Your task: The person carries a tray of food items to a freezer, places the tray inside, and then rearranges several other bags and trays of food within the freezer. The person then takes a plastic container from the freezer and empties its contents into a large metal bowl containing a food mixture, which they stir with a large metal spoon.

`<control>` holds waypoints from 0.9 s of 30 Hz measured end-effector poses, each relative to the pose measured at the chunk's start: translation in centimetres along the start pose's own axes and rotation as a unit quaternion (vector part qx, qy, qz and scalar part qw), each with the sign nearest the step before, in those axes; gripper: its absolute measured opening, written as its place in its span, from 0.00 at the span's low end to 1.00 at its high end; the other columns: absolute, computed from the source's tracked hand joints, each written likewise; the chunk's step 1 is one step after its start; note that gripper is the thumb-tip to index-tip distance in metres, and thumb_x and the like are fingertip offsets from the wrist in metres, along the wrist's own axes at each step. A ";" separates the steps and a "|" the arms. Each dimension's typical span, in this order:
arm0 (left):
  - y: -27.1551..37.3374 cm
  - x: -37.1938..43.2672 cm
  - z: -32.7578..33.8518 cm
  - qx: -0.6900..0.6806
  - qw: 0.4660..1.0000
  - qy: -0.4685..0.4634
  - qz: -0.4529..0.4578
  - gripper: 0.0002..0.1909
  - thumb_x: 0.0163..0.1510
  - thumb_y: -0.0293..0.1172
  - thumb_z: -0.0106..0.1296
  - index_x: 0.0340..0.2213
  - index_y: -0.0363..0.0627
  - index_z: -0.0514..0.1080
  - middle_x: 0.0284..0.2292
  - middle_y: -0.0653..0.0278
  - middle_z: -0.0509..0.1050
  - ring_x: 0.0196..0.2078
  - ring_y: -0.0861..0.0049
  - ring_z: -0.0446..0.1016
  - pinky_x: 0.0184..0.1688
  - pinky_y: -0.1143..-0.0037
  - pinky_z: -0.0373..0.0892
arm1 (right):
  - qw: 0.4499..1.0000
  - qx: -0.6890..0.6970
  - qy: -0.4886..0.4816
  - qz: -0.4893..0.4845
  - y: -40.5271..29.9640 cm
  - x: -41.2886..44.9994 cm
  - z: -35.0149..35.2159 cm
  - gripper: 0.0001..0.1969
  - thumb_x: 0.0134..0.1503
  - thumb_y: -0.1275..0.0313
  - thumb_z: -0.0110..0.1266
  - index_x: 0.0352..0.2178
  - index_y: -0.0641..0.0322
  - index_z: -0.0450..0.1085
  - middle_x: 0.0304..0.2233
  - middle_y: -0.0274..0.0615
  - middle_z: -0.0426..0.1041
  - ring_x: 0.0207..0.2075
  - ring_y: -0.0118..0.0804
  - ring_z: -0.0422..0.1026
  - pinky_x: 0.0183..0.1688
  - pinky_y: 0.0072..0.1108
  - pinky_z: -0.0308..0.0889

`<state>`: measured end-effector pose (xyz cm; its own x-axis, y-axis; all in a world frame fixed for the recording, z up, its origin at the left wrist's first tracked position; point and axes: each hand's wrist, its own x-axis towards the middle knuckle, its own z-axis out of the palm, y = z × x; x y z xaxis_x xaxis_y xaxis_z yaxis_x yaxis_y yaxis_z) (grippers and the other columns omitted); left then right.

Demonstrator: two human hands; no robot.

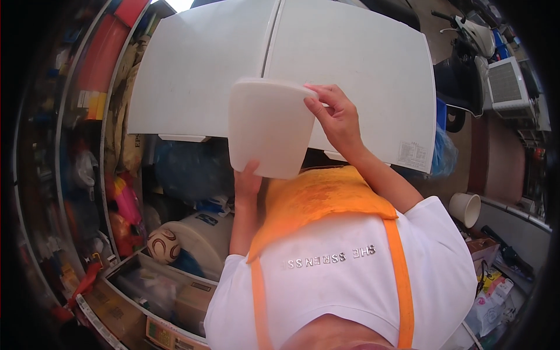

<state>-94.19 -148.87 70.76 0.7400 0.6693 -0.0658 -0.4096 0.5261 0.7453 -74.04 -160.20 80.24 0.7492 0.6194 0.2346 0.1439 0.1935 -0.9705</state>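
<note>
A white plastic piece (272, 129) with rounded corners, a container or a lid, is held up over the near edge of a surface of two white panels (350, 57). My right hand (334, 111) pinches its upper right corner between thumb and fingers. My left hand (248, 177) grips its lower left edge, and the piece hides part of those fingers. Just below it lies the stained orange apron (323, 197) that I wear over a white shirt.
Crowded shelves (87, 144) line the left side. A ball (163, 246) lies by a large pale rounded object (205, 240) at lower left, near a glass-fronted case. On the right are a scooter (463, 65), a white bucket (464, 210) and a blue plastic bag (444, 153).
</note>
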 end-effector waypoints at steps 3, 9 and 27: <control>-0.4 -0.2 0.1 0.014 1.000 -0.013 0.013 0.32 0.44 0.18 0.46 0.52 0.39 0.52 0.50 0.59 0.60 0.53 0.67 0.58 0.54 0.69 0.56 | 1.000 0.012 -0.004 0.007 -0.5 0.1 -0.7 0.11 0.51 0.73 0.52 0.36 0.66 0.70 0.34 0.39 0.67 0.34 0.29 0.69 0.35 0.18 0.70; -0.3 0.1 0.3 0.051 0.997 -0.022 0.055 0.34 0.41 0.22 0.48 0.52 0.38 0.52 0.50 0.59 0.60 0.54 0.66 0.57 0.55 0.69 0.54 | 1.000 -0.002 0.001 -0.008 -0.4 0.3 -0.9 0.07 0.48 0.74 0.55 0.31 0.64 0.72 0.30 0.36 0.68 0.31 0.27 0.69 0.33 0.17 0.67; 4.8 1.1 2.3 0.465 0.851 -0.132 0.204 0.38 0.38 0.44 0.58 0.50 0.42 0.57 0.50 0.51 0.54 0.52 0.63 0.56 0.53 0.69 0.54 | 0.928 -0.222 -0.286 -0.085 -2.4 2.7 -1.9 0.31 0.51 0.55 0.46 0.51 0.66 0.56 0.49 0.51 0.61 0.49 0.44 0.62 0.51 0.27 0.57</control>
<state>-94.13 -146.83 75.78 0.7813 0.4914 0.3847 -0.1521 -0.4479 0.8810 -71.08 -160.45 83.10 0.2435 0.9359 0.2546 0.5756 0.0718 -0.8146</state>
